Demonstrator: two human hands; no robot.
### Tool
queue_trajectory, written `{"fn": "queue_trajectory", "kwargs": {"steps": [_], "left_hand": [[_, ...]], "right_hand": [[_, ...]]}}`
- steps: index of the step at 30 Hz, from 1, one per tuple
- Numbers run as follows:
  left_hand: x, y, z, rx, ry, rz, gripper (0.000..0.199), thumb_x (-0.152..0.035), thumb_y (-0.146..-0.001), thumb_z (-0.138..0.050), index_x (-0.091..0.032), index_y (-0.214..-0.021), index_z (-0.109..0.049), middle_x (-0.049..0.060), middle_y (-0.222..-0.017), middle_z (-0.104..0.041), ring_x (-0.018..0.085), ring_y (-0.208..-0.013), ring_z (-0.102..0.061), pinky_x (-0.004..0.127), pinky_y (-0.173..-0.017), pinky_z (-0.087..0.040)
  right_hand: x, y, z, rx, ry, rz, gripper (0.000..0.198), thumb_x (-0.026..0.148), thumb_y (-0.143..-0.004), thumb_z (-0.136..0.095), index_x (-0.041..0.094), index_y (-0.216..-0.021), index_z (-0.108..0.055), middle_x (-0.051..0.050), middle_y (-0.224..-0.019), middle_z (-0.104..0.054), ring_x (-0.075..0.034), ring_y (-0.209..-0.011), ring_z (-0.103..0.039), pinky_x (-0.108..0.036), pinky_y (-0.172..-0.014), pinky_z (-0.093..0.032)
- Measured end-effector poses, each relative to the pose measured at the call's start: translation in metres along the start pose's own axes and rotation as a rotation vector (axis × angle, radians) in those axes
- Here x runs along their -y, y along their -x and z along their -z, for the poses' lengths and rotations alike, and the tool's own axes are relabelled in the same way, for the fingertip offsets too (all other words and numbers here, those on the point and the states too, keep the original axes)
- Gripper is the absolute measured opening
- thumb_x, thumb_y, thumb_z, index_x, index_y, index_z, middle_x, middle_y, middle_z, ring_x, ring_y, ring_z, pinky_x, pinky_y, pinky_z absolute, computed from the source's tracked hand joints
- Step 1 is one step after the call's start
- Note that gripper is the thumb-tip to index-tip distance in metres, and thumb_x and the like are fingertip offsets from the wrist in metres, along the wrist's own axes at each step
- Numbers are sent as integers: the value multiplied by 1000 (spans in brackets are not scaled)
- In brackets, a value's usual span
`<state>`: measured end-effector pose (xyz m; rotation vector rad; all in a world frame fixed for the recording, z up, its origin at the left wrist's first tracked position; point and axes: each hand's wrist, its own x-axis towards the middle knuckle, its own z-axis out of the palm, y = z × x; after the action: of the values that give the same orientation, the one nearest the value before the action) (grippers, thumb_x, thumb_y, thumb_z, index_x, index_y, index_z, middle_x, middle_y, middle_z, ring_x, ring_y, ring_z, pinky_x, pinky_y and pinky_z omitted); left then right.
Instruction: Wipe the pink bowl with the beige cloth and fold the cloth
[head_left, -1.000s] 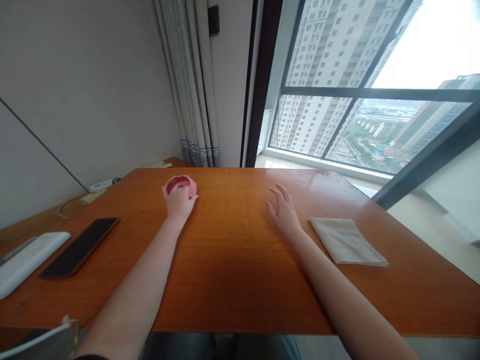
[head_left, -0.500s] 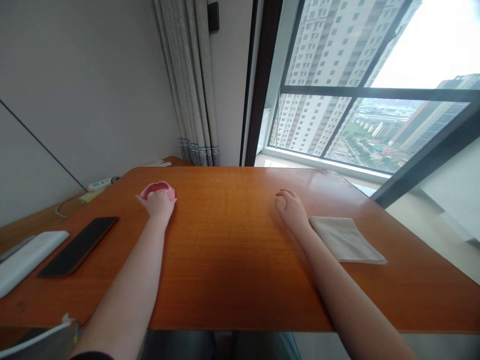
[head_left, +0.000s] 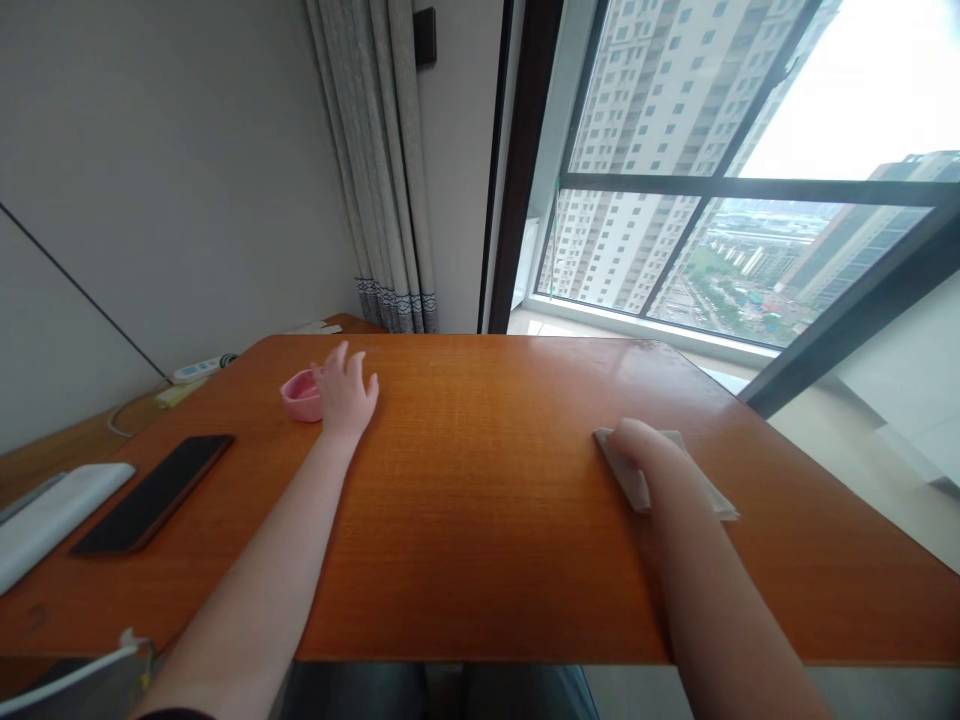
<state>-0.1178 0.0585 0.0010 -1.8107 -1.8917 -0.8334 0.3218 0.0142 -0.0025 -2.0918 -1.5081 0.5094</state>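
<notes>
A small pink bowl (head_left: 301,397) with an angular rim stands at the far left of the wooden table. Just to its right is my left hand (head_left: 346,390), open, fingers spread, holding nothing. On the right side my right hand (head_left: 646,448) has come down on a folded light grey cloth (head_left: 626,478). Its fingers curl over the cloth and are mostly hidden under the hand; the cloth's left edge looks slightly raised.
A dark flat phone-like slab (head_left: 156,495) and a white object (head_left: 60,515) lie along the table's left side. Behind them are a power strip (head_left: 202,370) and a cable. A window (head_left: 712,188) rises beyond the table's right.
My left hand has let go of the pink bowl and moved right, its fingers spreading. My right hand has moved right onto the cloth, which has shifted a little left.
</notes>
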Motion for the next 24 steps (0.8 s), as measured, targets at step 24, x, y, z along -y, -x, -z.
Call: {"fn": "queue_trajectory", "kwargs": {"steps": [24], "left_hand": [[-40,100,66,818,370,-364,36,-49,-90,-31,-22,-92,-56,7,-106,-57,21,-98,-52,39,-93,-39]], "right_hand": [[48,1,-110,51,-677,267,23,27,-69,-45,19,-85,-59,-3,-83,-66,-15,-69,-59,-30,-65,-49]]}}
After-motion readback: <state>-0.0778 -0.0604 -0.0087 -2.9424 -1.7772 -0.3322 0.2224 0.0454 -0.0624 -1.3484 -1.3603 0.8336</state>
